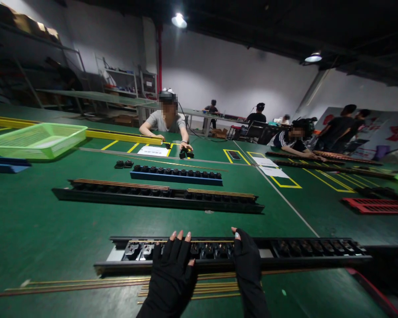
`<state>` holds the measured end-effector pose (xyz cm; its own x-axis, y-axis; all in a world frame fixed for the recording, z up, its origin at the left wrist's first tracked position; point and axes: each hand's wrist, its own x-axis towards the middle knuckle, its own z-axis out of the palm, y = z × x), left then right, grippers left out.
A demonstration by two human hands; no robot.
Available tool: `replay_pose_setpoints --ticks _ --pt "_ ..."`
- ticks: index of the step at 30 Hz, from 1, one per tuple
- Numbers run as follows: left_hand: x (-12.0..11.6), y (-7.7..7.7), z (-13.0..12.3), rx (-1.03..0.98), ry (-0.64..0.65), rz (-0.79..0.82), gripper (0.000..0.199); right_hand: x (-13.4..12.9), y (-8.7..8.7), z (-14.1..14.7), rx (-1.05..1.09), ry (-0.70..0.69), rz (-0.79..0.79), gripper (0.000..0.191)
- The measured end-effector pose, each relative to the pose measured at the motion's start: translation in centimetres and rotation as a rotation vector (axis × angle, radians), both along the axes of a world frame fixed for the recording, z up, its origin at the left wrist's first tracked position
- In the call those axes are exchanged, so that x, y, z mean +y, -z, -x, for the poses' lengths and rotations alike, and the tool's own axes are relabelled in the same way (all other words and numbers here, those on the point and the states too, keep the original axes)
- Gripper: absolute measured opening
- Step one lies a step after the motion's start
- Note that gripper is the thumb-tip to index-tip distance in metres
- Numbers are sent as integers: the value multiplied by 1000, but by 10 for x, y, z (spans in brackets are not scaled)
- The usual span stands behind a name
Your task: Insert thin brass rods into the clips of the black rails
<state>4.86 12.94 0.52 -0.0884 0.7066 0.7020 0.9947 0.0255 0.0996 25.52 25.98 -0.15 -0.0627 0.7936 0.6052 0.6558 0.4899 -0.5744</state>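
Observation:
Both my hands, in black gloves with bare fingertips, lie across a long black rail (pixel 232 260) holding a row of black connector blocks (pixel 208 251). My left hand (pixel 170 269) rests palm down on the rail with its fingers spread. My right hand (pixel 248 265) lies further right, its fingertips reaching over the far side of the rail. A thin brass strip runs along the rail, partly hidden by my hands. Loose brass rods (pixel 189 286) lie on the green mat just below the rail, beneath both hands.
Further along the green mat (pixel 29 229) lie a black rail with brass strips (pixel 157 197), a blue bar with black blocks (pixel 175 176), a green plastic basket (pixel 36 140) and a red rack (pixel 378 206). Co-workers (pixel 166 119) (pixel 293 139) work at the far side and right.

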Motion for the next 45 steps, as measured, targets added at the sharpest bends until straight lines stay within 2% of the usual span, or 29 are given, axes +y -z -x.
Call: replay_pose_setpoints --ticks 5,9,12,16,21,23,25,27,30,32,35,39,45 --pt "-1 3 -1 39 -16 -5 52 4 5 1 -42 24 -106 43" --pt "-2 4 -1 55 -19 15 56 4 7 5 -208 94 -231 45" --pt "-2 5 0 82 -30 5 58 0 3 10 -352 85 -260 46" --pt "-1 5 1 105 -39 4 57 -4 -13 19 -492 7 -276 49" --pt "-1 1 2 124 -48 -6 56 6 -49 32 -555 -32 -261 53" --pt "-1 0 2 120 -47 -11 56 10 -57 38 -583 -44 -255 54" --pt "-1 -1 2 112 -44 -14 55 14 -55 42 -625 -45 -248 55" --pt "-1 0 2 107 -40 -16 55 16 -45 45 -690 -65 -219 54" --pt "-2 1 2 101 -44 -15 57 17 -26 44 -812 -181 -133 46" --pt "-2 2 1 93 -44 -5 59 15 -22 43 -859 -211 -62 43" --pt "-2 3 1 76 -38 -2 62 12 -29 43 -883 -223 13 42" --pt "-3 4 1 58 -38 -13 63 9 -41 40 -921 -296 31 45" --pt "-3 2 -1 49 -33 -28 57 9 -38 34 -923 -330 12 50"
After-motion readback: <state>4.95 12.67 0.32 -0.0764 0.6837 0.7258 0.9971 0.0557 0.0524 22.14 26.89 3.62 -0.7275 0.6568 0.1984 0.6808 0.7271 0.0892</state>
